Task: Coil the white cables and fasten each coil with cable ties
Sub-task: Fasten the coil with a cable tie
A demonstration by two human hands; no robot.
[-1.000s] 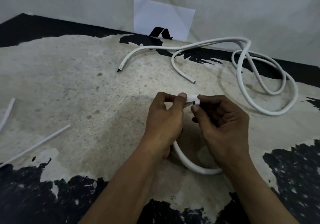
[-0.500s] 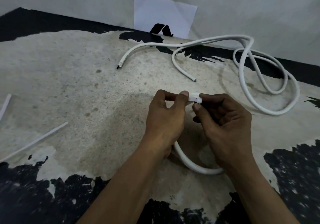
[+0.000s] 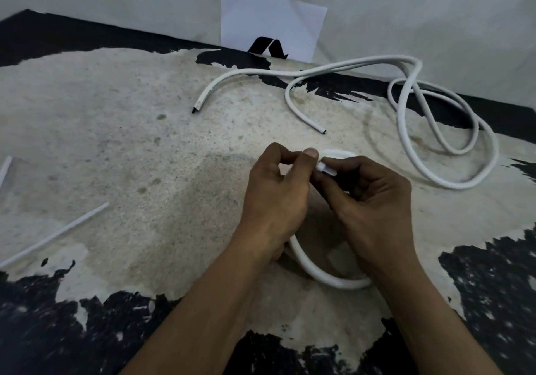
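Note:
A small coil of white cable (image 3: 322, 275) stands between my hands, its lower loop resting on the worn tabletop and its upper arc showing above my fingers. My left hand (image 3: 275, 200) and my right hand (image 3: 374, 200) pinch a small white cable tie (image 3: 326, 168) at the top of that coil. Most of the coil is hidden behind my palms. A long loose white cable (image 3: 412, 131) lies uncoiled at the back right, with both cut ends pointing toward the table's middle.
Two thin white cable ties lie at the left: one (image 3: 55, 234) slanted near the front, one (image 3: 5, 168) at the edge. A white paper card (image 3: 272, 20) with a black mark leans against the grey wall behind the table.
The coil's upper arc has come into sight above my fingers. Both hands stay pinched at the top of the coil; the view has shifted slightly.

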